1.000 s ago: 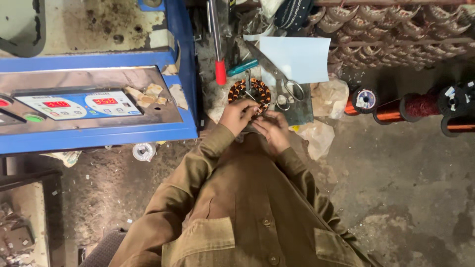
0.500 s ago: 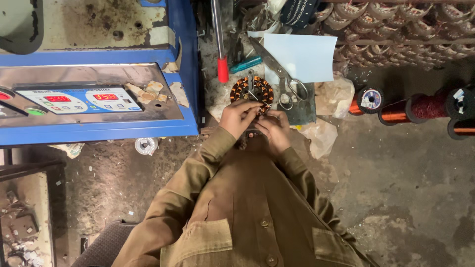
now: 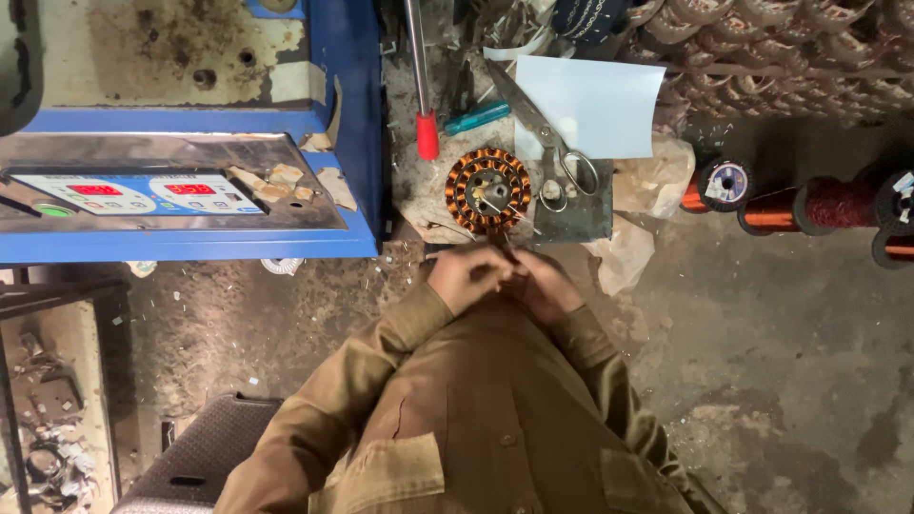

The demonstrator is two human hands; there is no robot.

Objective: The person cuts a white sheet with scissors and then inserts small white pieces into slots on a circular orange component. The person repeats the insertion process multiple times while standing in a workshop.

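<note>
While the copper-wound stator [image 3: 488, 190] lies at upper centre of the frame, the left hand [image 3: 466, 277] and right hand [image 3: 545, 284] meet just below it, fingers curled close together; what they pinch I cannot tell. Scissors [image 3: 547, 143] lie just right of the stator, a red-handled tool [image 3: 425, 95] to its left.

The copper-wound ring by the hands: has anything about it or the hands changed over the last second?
Both hands, left hand and right hand, drew back from the copper-wound ring toward the body and now meet just below it, fingers together; whether they hold anything cannot be told. The ring, scissors and red-handled tool stayed where they were.
</note>
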